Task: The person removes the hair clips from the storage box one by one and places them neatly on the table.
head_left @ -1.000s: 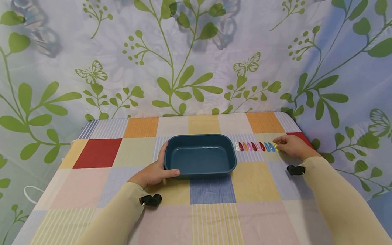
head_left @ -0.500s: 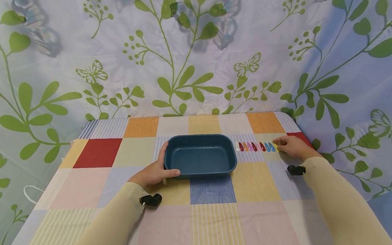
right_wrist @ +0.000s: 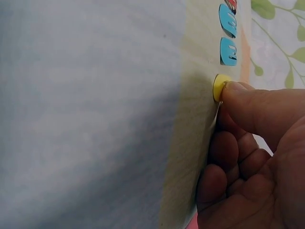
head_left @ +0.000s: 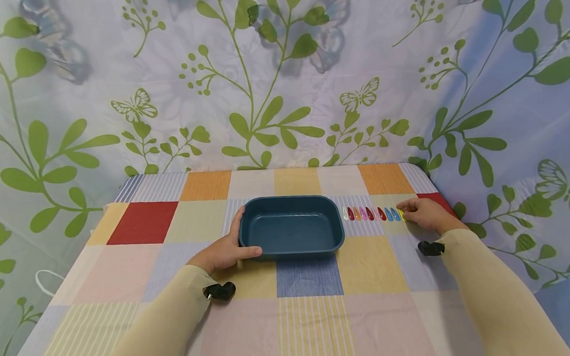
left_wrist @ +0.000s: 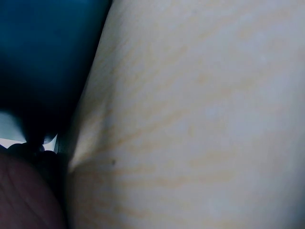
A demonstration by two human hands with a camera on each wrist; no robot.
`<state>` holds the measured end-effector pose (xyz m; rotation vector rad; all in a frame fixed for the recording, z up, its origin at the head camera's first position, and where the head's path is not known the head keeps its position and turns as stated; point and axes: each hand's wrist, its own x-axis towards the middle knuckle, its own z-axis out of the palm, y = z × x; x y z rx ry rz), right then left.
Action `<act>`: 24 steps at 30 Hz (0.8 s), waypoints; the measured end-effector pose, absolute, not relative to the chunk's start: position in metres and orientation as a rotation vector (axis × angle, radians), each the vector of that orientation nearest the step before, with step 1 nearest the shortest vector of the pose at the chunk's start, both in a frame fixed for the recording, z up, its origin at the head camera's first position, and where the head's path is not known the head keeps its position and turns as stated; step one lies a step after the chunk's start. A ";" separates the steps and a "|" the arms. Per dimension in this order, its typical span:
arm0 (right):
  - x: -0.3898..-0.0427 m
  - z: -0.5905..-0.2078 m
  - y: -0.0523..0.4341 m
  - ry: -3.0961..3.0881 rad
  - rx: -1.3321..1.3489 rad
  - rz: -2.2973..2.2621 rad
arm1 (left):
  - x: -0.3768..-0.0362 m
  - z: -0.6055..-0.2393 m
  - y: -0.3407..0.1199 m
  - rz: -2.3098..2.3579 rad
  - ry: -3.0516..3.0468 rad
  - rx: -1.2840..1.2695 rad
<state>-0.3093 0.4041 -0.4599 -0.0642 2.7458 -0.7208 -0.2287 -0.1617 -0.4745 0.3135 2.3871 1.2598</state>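
A dark blue-green rectangular basin (head_left: 293,251) stands mid-table. My left hand (head_left: 219,251) spans its near left corner, fingers straight along the left side and thumb stretched along the front rim; the left wrist view shows only part of the hand and the basin's dark wall (left_wrist: 47,57). Right of the basin runs a row of snap hair clips: white, red (head_left: 369,213), orange, pink, and blue (head_left: 395,213). At the row's right end my right hand (head_left: 427,213) pinches a yellow hair clip (right_wrist: 219,88) between thumb and forefinger, close against the cloth. Its other fingers are curled beneath.
A patchwork tablecloth (head_left: 312,327) covers the table. Behind it and to the right hangs a leaf-patterned curtain (head_left: 279,65). A white cord loop (head_left: 44,282) shows past the table's left edge. Dark wrist devices (head_left: 219,291) sit at both cuffs.
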 end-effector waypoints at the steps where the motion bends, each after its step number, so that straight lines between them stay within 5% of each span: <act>1: -0.309 -0.460 0.404 2.745 -0.058 -0.721 | -0.229 -0.475 -0.162 1.262 2.386 0.312; 24: -0.304 -0.456 0.414 2.865 -0.116 -0.731 | -0.226 -0.461 -0.159 1.145 2.511 0.326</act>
